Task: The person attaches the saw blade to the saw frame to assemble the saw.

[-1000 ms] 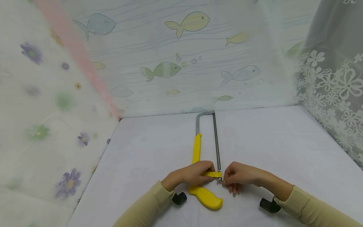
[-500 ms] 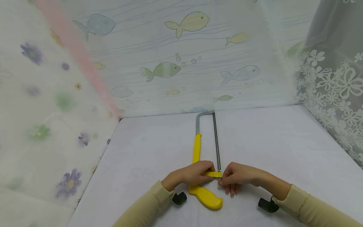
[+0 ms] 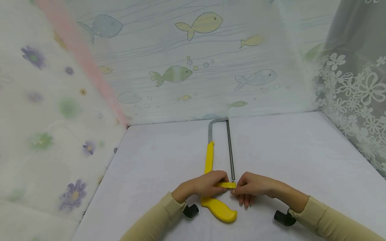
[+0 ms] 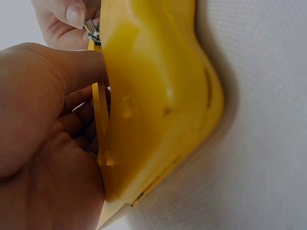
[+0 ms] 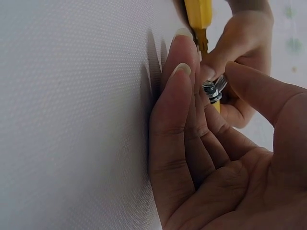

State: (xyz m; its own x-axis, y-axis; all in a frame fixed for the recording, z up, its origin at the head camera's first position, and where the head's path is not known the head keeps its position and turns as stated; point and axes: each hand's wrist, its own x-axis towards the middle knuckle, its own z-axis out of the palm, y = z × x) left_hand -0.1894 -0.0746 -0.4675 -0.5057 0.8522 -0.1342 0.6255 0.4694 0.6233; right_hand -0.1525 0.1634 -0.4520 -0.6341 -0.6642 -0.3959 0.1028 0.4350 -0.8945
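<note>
A hacksaw with a yellow handle and grey front frame lies on the white cloth, its blade on the right side. My left hand grips the yellow crosspiece at the blade's near end, thumb and fingers round it. At that end sits a small metal wing nut on a threaded screw. My right hand pinches the wing nut between thumb and index finger, the other fingers resting by the cloth. In the left wrist view the wing nut shows beside the right thumb.
White cloth covers the table, which meets a fish-print curtain at the back. Flowered fabric hangs at the left, lace at the right. Black wrist mounts sit under both sleeves.
My right hand has moved slightly left onto the wing nut, and its thumb and fingertips have shifted around it. The left hand and the hacksaw stay put.
</note>
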